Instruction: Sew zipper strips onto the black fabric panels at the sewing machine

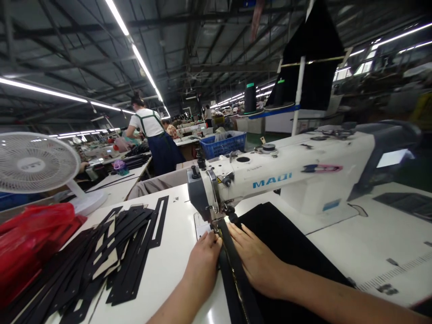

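Note:
A white sewing machine stands before me, its presser foot and needle area over a black fabric strip. Down this strip runs a zipper with gold-coloured teeth, reaching from the needle area toward me. My left hand is at the strip's left edge close to the presser foot, fingers curled and pinching the zipper's edge. Flat on the right side lies my right hand, fingers stretched toward the needle and pressing on the fabric. A wide black fabric panel spreads beneath and beyond my right hand.
Black cut frame pieces lie in a loose pile at left, beside a red plastic bag and a white fan. Behind the machine are a blue crate and a standing co-worker. Thread cones stand above.

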Action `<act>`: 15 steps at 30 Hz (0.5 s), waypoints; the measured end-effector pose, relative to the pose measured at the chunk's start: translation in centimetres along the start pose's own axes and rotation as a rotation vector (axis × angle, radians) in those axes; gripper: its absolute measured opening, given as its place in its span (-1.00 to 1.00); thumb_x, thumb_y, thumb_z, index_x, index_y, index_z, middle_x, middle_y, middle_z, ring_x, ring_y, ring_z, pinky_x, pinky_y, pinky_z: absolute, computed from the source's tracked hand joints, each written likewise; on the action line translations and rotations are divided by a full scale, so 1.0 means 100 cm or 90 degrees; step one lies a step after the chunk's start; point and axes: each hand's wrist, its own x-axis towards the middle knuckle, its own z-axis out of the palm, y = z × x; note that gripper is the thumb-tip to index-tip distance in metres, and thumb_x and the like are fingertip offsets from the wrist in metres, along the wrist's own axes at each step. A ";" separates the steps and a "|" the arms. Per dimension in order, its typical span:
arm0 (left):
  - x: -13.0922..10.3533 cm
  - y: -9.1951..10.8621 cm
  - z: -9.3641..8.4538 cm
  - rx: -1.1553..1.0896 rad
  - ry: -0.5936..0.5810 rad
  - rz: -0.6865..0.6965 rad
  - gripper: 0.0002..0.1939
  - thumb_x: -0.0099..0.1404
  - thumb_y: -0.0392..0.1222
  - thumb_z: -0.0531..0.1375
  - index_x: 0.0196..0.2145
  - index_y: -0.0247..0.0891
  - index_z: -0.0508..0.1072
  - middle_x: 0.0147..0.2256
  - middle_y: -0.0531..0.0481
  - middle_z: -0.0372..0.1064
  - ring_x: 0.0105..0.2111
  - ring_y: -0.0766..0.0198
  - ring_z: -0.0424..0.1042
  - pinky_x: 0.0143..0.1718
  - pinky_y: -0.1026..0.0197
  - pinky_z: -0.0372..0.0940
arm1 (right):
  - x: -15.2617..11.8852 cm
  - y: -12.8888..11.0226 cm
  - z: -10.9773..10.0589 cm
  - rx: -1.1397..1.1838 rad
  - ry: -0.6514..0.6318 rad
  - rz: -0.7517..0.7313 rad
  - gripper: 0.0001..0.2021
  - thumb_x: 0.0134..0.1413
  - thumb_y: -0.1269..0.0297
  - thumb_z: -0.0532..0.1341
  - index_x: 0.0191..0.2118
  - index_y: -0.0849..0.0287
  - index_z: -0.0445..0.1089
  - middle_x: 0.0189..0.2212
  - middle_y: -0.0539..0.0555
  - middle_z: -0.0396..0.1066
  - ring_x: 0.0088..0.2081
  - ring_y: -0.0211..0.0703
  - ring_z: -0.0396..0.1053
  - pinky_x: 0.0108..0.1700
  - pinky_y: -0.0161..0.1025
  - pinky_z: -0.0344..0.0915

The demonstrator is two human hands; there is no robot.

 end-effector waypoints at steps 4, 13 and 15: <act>-0.002 0.002 -0.001 0.032 0.029 0.023 -0.71 0.12 -0.51 0.06 -0.27 -0.26 0.43 -0.27 -0.10 0.40 -0.24 0.11 0.39 -0.19 0.01 0.37 | 0.009 0.006 -0.007 0.023 -0.005 -0.012 -0.52 0.21 0.23 -0.04 0.23 0.19 0.02 0.22 0.23 -0.02 0.24 0.03 -0.13 0.21 0.08 -0.08; -0.033 0.016 -0.013 0.009 0.025 0.042 -0.62 0.11 -0.49 0.05 -0.12 -0.30 0.42 -0.15 -0.16 0.42 -0.13 0.06 0.38 -0.09 -0.03 0.34 | -0.056 -0.027 0.007 0.038 0.271 -0.129 -0.73 0.09 0.42 0.06 -0.08 0.22 0.34 -0.22 0.17 0.43 -0.20 -0.14 0.39 -0.13 -0.26 0.36; -0.034 0.020 -0.017 -0.013 0.023 0.010 -0.60 0.11 -0.49 0.04 -0.11 -0.28 0.43 -0.15 -0.14 0.42 -0.13 0.07 0.38 -0.07 -0.06 0.32 | -0.063 -0.040 0.018 -0.006 0.389 -0.181 -0.75 0.11 0.48 -0.01 -0.19 0.23 0.37 -0.34 0.14 0.46 -0.30 -0.18 0.40 -0.22 -0.30 0.38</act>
